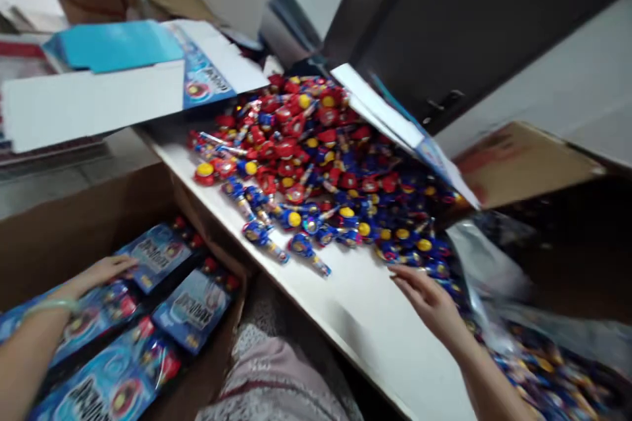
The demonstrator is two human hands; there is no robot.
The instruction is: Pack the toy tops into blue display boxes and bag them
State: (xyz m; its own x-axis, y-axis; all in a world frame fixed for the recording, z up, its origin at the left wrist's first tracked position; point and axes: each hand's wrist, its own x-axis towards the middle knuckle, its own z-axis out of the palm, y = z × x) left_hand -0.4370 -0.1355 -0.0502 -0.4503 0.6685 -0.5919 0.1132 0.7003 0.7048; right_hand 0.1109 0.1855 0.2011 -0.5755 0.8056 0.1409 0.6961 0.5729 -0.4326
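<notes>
My left hand (101, 274) is inside a brown cardboard carton (99, 200), its fingers stretched out against the edge of a blue printed display box (157, 255). More such boxes lie in rows there, with red and blue pieces showing at their open ends. On the right, my right hand (427, 306) hovers low over the white tabletop (365, 316), fingers extended and nothing visible in them. Just beyond its fingertips spreads a big heap of wrapped candy-like toys (296, 151), red toward the back and blue in front, with yellow round parts. Two blue ones (309, 253) lie loose near the front edge.
Opened blue-and-white printed cartons (93, 95) lie at the back left. A white flap (385, 108) borders the heap on the right. Beside the table, a plastic-lined carton (553, 368) holds more small pieces. A dark door (474, 33) stands behind.
</notes>
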